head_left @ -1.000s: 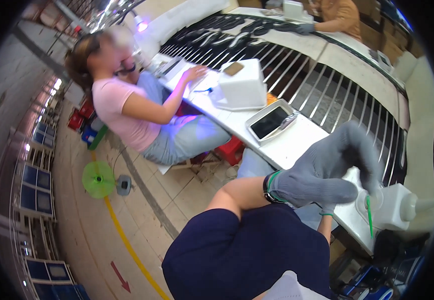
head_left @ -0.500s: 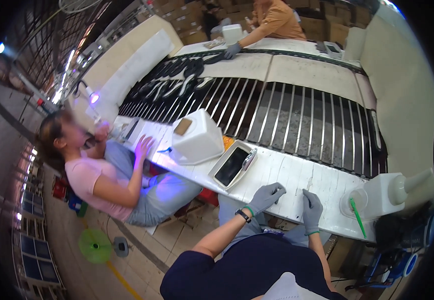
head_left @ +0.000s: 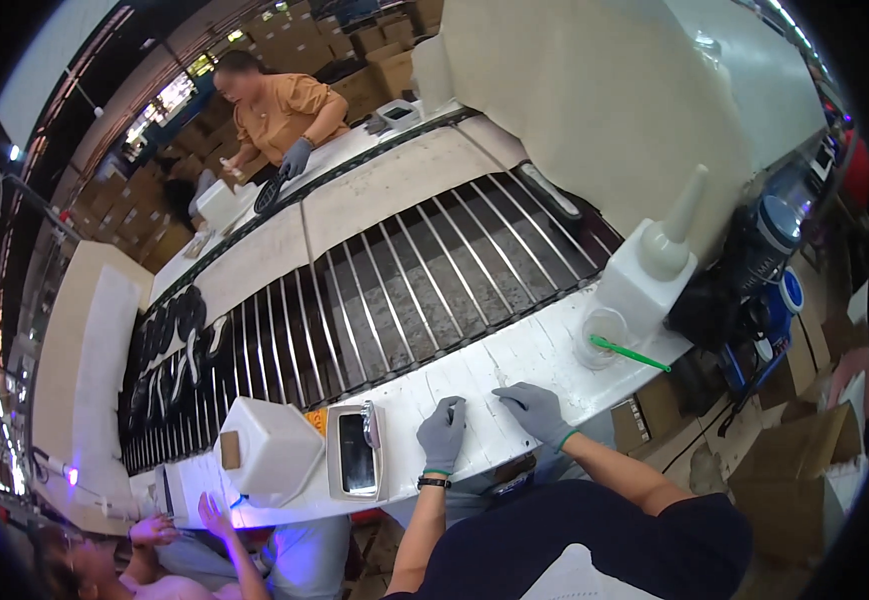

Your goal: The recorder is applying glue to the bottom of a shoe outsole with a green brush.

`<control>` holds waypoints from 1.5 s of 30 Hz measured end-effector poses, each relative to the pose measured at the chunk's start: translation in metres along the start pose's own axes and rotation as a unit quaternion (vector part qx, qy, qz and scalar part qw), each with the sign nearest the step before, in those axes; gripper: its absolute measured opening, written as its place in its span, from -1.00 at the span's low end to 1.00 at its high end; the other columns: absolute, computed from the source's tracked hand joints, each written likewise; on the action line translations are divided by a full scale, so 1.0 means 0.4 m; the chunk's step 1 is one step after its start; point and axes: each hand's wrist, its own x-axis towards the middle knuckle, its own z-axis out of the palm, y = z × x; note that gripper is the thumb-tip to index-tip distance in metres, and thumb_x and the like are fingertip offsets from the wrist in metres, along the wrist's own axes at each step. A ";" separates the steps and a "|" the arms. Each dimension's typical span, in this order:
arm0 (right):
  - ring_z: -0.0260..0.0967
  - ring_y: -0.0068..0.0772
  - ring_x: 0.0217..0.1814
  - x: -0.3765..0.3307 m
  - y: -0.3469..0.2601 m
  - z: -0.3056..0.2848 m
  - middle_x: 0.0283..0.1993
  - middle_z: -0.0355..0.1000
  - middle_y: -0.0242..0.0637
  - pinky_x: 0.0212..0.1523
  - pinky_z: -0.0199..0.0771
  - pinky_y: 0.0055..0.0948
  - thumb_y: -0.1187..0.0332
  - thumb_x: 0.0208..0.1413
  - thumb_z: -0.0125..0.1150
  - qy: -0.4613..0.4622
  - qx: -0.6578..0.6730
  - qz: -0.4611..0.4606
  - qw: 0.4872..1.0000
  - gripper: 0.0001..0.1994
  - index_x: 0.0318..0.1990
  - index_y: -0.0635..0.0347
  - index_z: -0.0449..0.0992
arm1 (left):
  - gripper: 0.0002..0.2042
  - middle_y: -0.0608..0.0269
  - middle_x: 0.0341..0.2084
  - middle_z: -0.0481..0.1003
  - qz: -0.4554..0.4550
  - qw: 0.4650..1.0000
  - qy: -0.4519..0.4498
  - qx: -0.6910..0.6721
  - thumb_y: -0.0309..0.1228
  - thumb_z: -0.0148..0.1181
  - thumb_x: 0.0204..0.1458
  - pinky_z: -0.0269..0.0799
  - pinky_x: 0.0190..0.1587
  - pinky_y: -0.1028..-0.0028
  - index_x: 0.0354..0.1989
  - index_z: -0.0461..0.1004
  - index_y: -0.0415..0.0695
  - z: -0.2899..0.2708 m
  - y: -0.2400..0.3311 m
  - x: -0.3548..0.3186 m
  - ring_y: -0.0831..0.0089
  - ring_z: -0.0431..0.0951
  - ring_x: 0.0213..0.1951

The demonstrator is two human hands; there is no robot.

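My left hand [head_left: 443, 435], in a grey glove with a green cuff, rests at the front edge of the white work table [head_left: 495, 365]. Its fingers are curled together and nothing shows in them. Just to its right, my right hand [head_left: 537, 412] wears the same kind of glove. Its fingers stretch out leftward over the tabletop, holding nothing visible. A gap of bare table separates the two hands. Left of my left hand stands a white tray [head_left: 385, 470] with a dark rectangular inside and a shiny metallic object [head_left: 369, 425] on its edge.
Beyond the table runs a conveyor of metal bars [head_left: 405, 280], with black shoe-sole-like pieces [head_left: 170, 345] at its left. A white bottle [head_left: 645, 265] and a cup [head_left: 600, 340] with a green-handled brush [head_left: 630, 353] stand right. A white container [head_left: 270, 450] stands left. Co-workers sit left and across.
My view has swung to the right, so the bottle and cup sit nearer the middle. My hands stay over the table edge. The co-worker across now holds a black piece.
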 end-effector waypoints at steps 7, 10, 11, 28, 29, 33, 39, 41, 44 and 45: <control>0.52 -0.24 -0.35 0.018 0.005 0.017 -0.34 0.56 -0.32 -0.34 0.50 -0.35 0.28 0.08 0.17 -0.026 -0.067 0.017 0.997 -0.82 -0.19 -0.09 0.64 | -0.82 0.35 -0.71 0.52 -0.009 1.000 0.009 -0.018 -0.18 0.10 0.15 0.35 -0.53 0.41 -0.23 0.56 0.07 -0.005 0.001 -0.002 0.41 0.55 -0.62; 0.52 -0.24 -0.32 0.022 0.007 0.025 -0.31 0.56 -0.29 -0.31 0.48 -0.31 0.26 0.10 0.12 -0.017 -0.054 0.010 0.998 -0.79 -0.16 -0.08 0.63 | -0.82 0.35 -0.71 0.51 -0.007 1.000 0.013 -0.018 -0.17 0.11 0.14 0.35 -0.54 0.40 -0.22 0.55 0.08 -0.007 0.000 -0.003 0.40 0.55 -0.62; 0.52 -0.24 -0.32 0.023 0.007 0.026 -0.31 0.56 -0.29 -0.31 0.48 -0.31 0.26 0.10 0.12 -0.025 -0.050 0.001 0.998 -0.79 -0.16 -0.08 0.63 | -0.83 0.36 -0.72 0.49 -0.008 1.000 0.006 -0.024 -0.17 0.11 0.14 0.34 -0.55 0.37 -0.22 0.55 0.10 -0.007 -0.001 -0.003 0.38 0.53 -0.63; 0.54 -0.24 -0.34 0.027 0.002 0.017 -0.31 0.57 -0.23 -0.32 0.51 -0.39 0.33 0.09 0.16 -0.033 -0.044 0.039 0.998 -0.81 -0.17 -0.01 0.64 | -0.82 0.32 -0.70 0.50 -0.011 1.000 0.008 -0.006 -0.19 0.11 0.14 0.35 -0.55 0.42 -0.23 0.56 0.05 0.001 -0.003 -0.004 0.41 0.54 -0.62; 0.54 -0.24 -0.34 0.027 0.002 0.016 -0.31 0.57 -0.23 -0.32 0.51 -0.39 0.33 0.09 0.16 -0.025 -0.043 0.031 0.998 -0.81 -0.17 -0.01 0.64 | -0.82 0.32 -0.70 0.50 -0.007 1.000 0.013 -0.012 -0.19 0.11 0.14 0.35 -0.55 0.43 -0.24 0.56 0.04 0.000 -0.002 -0.003 0.41 0.54 -0.62; 0.54 -0.24 -0.35 0.029 0.000 0.015 -0.31 0.57 -0.24 -0.33 0.51 -0.38 0.32 0.09 0.16 -0.027 -0.058 0.023 0.998 -0.82 -0.18 -0.02 0.65 | -0.83 0.32 -0.71 0.50 -0.003 1.000 0.016 -0.015 -0.21 0.12 0.14 0.34 -0.56 0.44 -0.24 0.56 0.04 -0.002 -0.001 -0.003 0.42 0.54 -0.63; 0.52 -0.22 -0.38 0.028 0.004 0.020 -0.35 0.55 -0.27 -0.36 0.49 -0.34 0.31 0.10 0.14 -0.010 -0.056 0.003 0.998 -0.82 -0.18 -0.04 0.64 | -0.84 0.33 -0.72 0.49 -0.015 1.000 0.011 -0.008 -0.21 0.12 0.14 0.33 -0.57 0.44 -0.24 0.56 0.04 -0.003 0.001 -0.003 0.43 0.53 -0.64; 0.49 -0.21 -0.41 0.027 0.005 0.022 -0.39 0.53 -0.30 -0.38 0.47 -0.30 0.29 0.10 0.13 -0.003 -0.054 -0.005 0.999 -0.81 -0.18 -0.07 0.63 | -0.84 0.33 -0.73 0.49 0.001 1.000 0.022 -0.016 -0.21 0.12 0.14 0.33 -0.57 0.44 -0.25 0.56 0.04 -0.002 0.001 -0.004 0.42 0.53 -0.65; 0.51 -0.22 -0.36 0.027 0.005 0.023 -0.34 0.55 -0.29 -0.35 0.48 -0.32 0.26 0.12 0.13 -0.010 -0.051 0.005 0.999 -0.81 -0.18 -0.04 0.63 | -0.84 0.33 -0.73 0.48 -0.001 1.000 0.023 -0.016 -0.21 0.12 0.14 0.32 -0.57 0.43 -0.25 0.56 0.04 -0.001 -0.001 -0.003 0.42 0.52 -0.66; 0.52 -0.23 -0.34 0.028 0.005 0.022 -0.31 0.56 -0.29 -0.34 0.49 -0.34 0.25 0.13 0.13 -0.004 -0.037 0.010 0.999 -0.81 -0.18 -0.02 0.63 | -0.84 0.33 -0.73 0.48 0.000 1.000 0.023 -0.012 -0.21 0.12 0.14 0.32 -0.57 0.43 -0.25 0.56 0.04 0.000 -0.002 -0.003 0.42 0.51 -0.66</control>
